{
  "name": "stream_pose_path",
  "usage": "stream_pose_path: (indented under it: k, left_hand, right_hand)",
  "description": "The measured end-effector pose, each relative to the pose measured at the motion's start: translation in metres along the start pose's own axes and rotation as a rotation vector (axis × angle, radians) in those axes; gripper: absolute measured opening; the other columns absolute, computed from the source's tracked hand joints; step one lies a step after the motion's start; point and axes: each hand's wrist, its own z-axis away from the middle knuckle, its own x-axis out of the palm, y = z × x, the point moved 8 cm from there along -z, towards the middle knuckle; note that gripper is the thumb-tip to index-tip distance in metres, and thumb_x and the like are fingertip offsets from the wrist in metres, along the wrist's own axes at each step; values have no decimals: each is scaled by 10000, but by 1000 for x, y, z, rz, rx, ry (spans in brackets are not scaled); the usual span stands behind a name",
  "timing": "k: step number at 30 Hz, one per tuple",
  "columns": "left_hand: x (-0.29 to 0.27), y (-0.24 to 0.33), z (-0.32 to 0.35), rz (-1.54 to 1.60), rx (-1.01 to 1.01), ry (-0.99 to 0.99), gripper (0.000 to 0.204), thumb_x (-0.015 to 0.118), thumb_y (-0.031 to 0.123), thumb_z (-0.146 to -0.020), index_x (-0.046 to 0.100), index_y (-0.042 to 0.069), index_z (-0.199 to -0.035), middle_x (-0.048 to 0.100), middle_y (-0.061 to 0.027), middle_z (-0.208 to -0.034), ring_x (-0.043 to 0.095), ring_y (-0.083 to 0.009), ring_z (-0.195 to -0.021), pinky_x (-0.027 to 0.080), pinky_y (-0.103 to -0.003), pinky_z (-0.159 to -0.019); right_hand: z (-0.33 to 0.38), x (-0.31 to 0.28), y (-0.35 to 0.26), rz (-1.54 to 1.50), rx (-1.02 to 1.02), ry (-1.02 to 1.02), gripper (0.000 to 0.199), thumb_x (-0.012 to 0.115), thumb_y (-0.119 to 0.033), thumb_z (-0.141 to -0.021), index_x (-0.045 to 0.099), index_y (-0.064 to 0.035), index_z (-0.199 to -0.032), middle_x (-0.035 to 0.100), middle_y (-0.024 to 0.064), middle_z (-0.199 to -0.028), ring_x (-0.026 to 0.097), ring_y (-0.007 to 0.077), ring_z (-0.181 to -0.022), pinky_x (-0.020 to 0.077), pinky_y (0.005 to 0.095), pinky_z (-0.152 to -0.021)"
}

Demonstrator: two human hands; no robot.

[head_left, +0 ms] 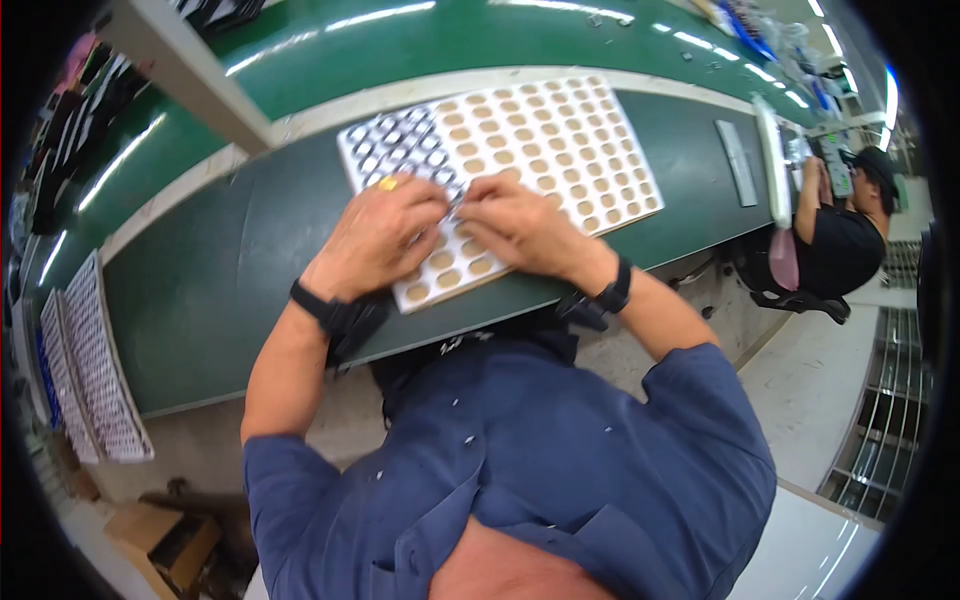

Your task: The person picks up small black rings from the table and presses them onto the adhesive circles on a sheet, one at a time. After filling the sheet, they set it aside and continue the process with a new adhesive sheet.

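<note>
A white board (615, 165) with rows of oval, tan-bottomed holes lies at a slant on the dark green table. Small dark-rimmed parts with pale centres (402, 143) sit in the holes of its upper left section. Over the left part of the board, my left hand (385, 235) is closed, fingers curled, with something yellow (390, 183) at one finger. My right hand (525, 225) meets it from the right, thumb and fingers pinched. Something small and dark lies between the fingertips, too covered to make out. Both wrists wear black bands.
The dark green table (200, 290) has a pale raised rim, with a green surface (440, 45) beyond. A grey post (185, 70) stands at the back left. Hole-patterned panels (100, 360) lean at the left. A pale flat strip (737, 163) lies at right, near a seated co-worker (845, 220).
</note>
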Motion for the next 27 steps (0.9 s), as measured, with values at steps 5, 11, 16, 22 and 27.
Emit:
stream_pose_path:
  k: [5, 11, 16, 22, 27]
  left_hand:
    - [-16, 3, -7, 48, 21, 93, 97, 756, 51, -843, 666, 20, -821, 725, -98, -1075, 676, -291, -912, 557, -402, -779]
    - [-34, -22, 4, 144, -114, 331, 173, 769, 34, -876, 670, 7, -737, 734, -84, -938, 662, -277, -775, 525, -380, -674]
    - [-44, -59, 23, 203, -474, 440, 184, 741, 8, -908, 655, -28, -750, 720, -92, -837, 668, -213, -730, 498, -316, -653]
    - [-49, -92, 37, 269, -660, 491, 136, 746, 33, -923, 703, -35, -813, 687, -102, -787, 618, -190, -650, 457, -311, -585]
    - [-53, -102, 36, 169, -604, 482, 139, 730, 50, -940, 704, -34, -833, 677, -100, -784, 598, -169, -631, 450, -306, -579]
  right_hand:
    - [-21, -60, 38, 87, 25, 109, 194, 795, -147, -917, 802, -68, -1094, 747, 138, -1128, 741, 262, -954, 614, 358, -797]
    - [-103, -167, 200, 214, 468, 135, 244, 701, -241, -999, 793, -30, -1082, 788, 150, -954, 742, 254, -775, 591, 342, -753]
    - [-189, -175, 333, 258, 690, 39, 297, 686, -287, -963, 804, -48, -1094, 785, 204, -1006, 764, 370, -898, 591, 437, -827]
    - [-278, -116, 405, 456, 326, 44, 309, 619, -258, -976, 797, -112, -1181, 756, 236, -1123, 722, 426, -1056, 566, 484, -967]
    - [-290, -109, 425, 632, 270, -250, 332, 638, -321, -1026, 751, -144, -1284, 761, 202, -1158, 735, 367, -1081, 565, 466, -948]
